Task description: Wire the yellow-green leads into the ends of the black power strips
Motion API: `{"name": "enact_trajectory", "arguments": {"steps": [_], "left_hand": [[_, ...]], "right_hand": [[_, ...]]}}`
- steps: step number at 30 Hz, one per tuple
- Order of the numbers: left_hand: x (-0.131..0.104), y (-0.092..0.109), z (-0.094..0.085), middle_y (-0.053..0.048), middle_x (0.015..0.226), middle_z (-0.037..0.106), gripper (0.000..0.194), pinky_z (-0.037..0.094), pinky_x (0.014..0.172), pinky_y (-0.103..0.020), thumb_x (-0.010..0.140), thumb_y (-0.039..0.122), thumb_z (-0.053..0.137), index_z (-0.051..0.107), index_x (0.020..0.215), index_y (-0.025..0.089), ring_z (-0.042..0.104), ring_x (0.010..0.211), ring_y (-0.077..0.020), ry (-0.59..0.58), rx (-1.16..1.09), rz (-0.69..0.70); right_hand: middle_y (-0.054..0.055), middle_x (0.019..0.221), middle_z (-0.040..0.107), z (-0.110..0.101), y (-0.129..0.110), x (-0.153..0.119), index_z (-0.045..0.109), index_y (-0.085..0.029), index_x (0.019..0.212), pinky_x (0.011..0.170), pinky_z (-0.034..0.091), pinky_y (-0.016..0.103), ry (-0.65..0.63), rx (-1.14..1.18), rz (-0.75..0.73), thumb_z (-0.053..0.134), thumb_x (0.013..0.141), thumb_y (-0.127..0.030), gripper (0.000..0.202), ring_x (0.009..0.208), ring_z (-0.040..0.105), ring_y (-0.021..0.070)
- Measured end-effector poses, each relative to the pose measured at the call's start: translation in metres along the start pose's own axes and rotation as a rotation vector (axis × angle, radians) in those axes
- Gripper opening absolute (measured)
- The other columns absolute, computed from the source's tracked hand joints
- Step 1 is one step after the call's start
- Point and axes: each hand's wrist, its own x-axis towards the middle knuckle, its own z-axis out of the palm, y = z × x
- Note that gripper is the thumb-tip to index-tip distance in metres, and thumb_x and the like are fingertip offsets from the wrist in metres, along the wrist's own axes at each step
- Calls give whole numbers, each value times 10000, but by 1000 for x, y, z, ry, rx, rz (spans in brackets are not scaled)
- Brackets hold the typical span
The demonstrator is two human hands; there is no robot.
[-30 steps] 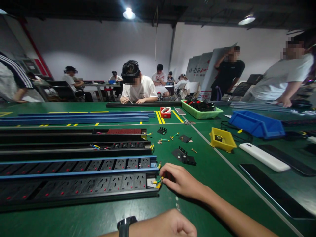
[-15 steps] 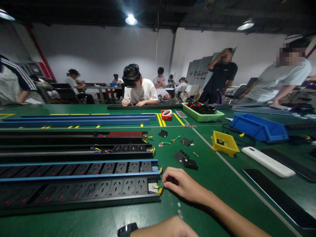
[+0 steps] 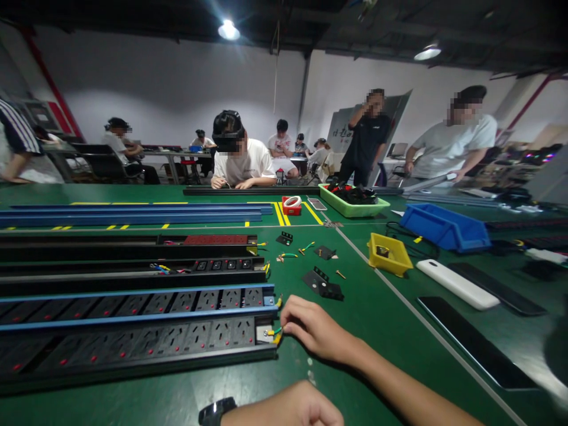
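Observation:
My right hand (image 3: 310, 328) is closed in a pinch at the free end of a short green-and-yellow wire (image 3: 275, 332). This wire is attached at the open right end of the nearest black socket strip (image 3: 199, 338), which has a row of outlets with red dots. At the bottom edge is my left hand (image 3: 288, 407), with a dark watch (image 3: 217, 409) on its wrist. Its fingers look curled, and the frame cuts off anything in them. Just behind the nearest strip lies a blue-edged socket strip (image 3: 177, 305), with another yellow-green wire end beside it.
Black brackets (image 3: 323, 285), a screw (image 3: 340, 274) and loose wires (image 3: 289, 255) lie beyond my right hand. Farther right are a yellow bin (image 3: 390, 260), a blue bin (image 3: 444, 228), a white power bank (image 3: 457, 284) and a dark phone-like slab (image 3: 474, 343). A co-worker (image 3: 244, 160) sits opposite.
The view has turned slightly right, so the table contents sit farther left. My right hand keeps its pinch at the wire. A person at the far right stands more upright with a long bar.

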Motion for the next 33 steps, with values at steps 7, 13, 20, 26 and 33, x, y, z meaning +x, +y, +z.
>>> {"name": "enact_trajectory", "arguments": {"steps": [7, 13, 20, 26, 33], "left_hand": [[1, 3, 1, 86, 531, 289, 773, 119, 533, -266, 647, 913, 659, 445, 581, 173, 227, 538, -55, -7, 44, 2], [2, 5, 2, 86, 527, 270, 782, 112, 530, -278, 623, 929, 659, 441, 576, 179, 213, 534, -59, 9, 50, -28], [2, 6, 2, 67, 537, 273, 789, 129, 554, -300, 578, 932, 687, 408, 552, 194, 223, 549, -81, 43, 68, -40], [5, 3, 0, 72, 513, 283, 802, 142, 522, -289, 538, 947, 689, 430, 534, 187, 231, 536, -74, 5, 67, -30], [2, 3, 2, 73, 499, 289, 773, 108, 519, -297, 576, 909, 719, 453, 549, 184, 213, 518, -69, 22, 18, -38]], "right_hand": [[30, 935, 608, 0, -1, -1, 604, -214, 957, 749, 428, 275, -9, -93, -39, 558, 1004, -141, 98, 864, 579, 181], [23, 940, 606, -1, -4, 0, 594, -214, 957, 757, 430, 272, -17, -92, -5, 558, 1016, -159, 89, 871, 584, 177], [27, 940, 616, -2, -4, -1, 603, -213, 965, 757, 438, 276, -37, -102, 11, 548, 1031, -188, 90, 866, 585, 178], [24, 938, 615, -2, -5, -2, 605, -213, 961, 759, 437, 270, -38, -74, 39, 555, 1021, -175, 87, 860, 585, 173], [1, 894, 606, -2, -6, 1, 606, -202, 923, 737, 419, 257, -29, 17, 98, 618, 971, -135, 83, 825, 572, 161]]}}
